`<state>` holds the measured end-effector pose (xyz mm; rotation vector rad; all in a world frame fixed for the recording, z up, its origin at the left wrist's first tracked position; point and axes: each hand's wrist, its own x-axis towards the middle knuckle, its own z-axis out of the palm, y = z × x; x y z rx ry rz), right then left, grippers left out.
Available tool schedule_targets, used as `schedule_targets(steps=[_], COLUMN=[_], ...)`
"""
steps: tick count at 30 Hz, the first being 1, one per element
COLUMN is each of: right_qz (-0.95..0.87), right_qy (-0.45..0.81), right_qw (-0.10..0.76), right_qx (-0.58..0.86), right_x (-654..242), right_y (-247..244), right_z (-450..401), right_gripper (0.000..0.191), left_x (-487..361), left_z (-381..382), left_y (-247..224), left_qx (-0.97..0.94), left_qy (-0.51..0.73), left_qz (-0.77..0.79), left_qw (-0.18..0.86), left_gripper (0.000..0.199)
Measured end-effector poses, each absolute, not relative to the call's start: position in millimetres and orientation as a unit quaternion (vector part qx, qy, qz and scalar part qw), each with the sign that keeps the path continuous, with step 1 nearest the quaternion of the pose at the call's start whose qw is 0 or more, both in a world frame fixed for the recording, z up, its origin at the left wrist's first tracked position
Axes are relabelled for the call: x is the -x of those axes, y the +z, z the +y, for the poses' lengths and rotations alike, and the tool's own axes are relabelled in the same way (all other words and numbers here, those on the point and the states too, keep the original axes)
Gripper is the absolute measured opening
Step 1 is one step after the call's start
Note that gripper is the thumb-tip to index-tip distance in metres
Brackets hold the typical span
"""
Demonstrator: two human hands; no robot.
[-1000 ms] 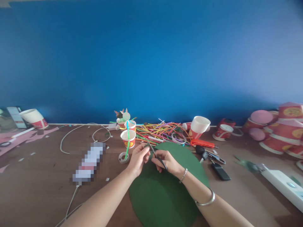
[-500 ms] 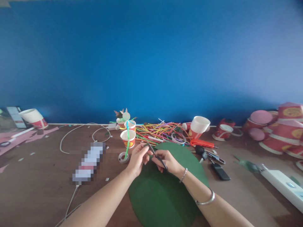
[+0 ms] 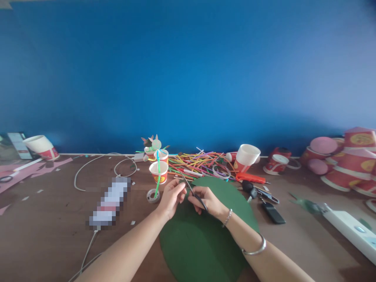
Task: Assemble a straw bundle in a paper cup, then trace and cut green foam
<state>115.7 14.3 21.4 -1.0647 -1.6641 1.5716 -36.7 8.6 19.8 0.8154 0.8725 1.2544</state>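
My right hand (image 3: pixel 205 199) is closed around the dark handles of a pair of scissors (image 3: pixel 190 188), whose blades point up and to the left. Close by on the left, my left hand (image 3: pixel 172 197) pinches a small dark green piece of paper (image 3: pixel 182 182) beside the blades; most of that piece is hidden by the fingers. Both hands are above a large round sheet of green paper (image 3: pixel 202 246) on the table. Just beyond my left hand stands a paper cup (image 3: pixel 158 177) with a green and blue straw (image 3: pixel 159 172). A roll of tape (image 3: pixel 153 195) lies next to it.
Many coloured straws (image 3: pixel 202 162) lie behind the hands. On the right are a white cup (image 3: pixel 247 156), an orange glue gun (image 3: pixel 252 178), keys (image 3: pixel 249 188), a power strip (image 3: pixel 349 231) and stacked red cups (image 3: pixel 352 164). A blurred-out phone (image 3: pixel 110 203) with its cable lies left.
The scissors' blades and the left fingers have shifted very slightly against each other. Both hands stay in nearly the same place, and nothing else on the table has moved.
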Motion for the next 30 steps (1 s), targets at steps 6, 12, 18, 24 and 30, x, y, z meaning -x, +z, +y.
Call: schedule_targets(steps=[6, 12, 18, 24, 30], right_qz=[-0.636, -0.639, -0.632, -0.628, -0.628], right_qy=[0.582, 0.578, 0.582, 0.597, 0.593], right_qw=[0.306, 0.309, 0.307, 0.304, 0.304], right_qx=[0.404, 0.402, 0.409, 0.396, 0.402], right_x=[-116.3, -116.6, -116.2, -116.1, -116.2], right_y=[21.7, 15.4, 15.9, 18.3, 19.3], right_z=[14.5, 16.5, 16.5, 15.2, 14.8], right_gripper=[0.027, 0.024, 0.026, 0.030, 0.030], left_x=[36.9, 36.4, 36.8, 37.4, 37.0], left_z=[9.1, 8.4, 10.0, 9.6, 9.8], left_y=[19.0, 19.1, 19.6, 18.1, 17.8], left_qx=[-0.357, -0.358, -0.339, -0.340, -0.354], left_qy=[0.555, 0.559, 0.565, 0.560, 0.558], left_qz=[0.388, 0.381, 0.384, 0.387, 0.384], left_qw=[0.644, 0.644, 0.647, 0.649, 0.646], left_gripper=[0.027, 0.026, 0.027, 0.028, 0.028])
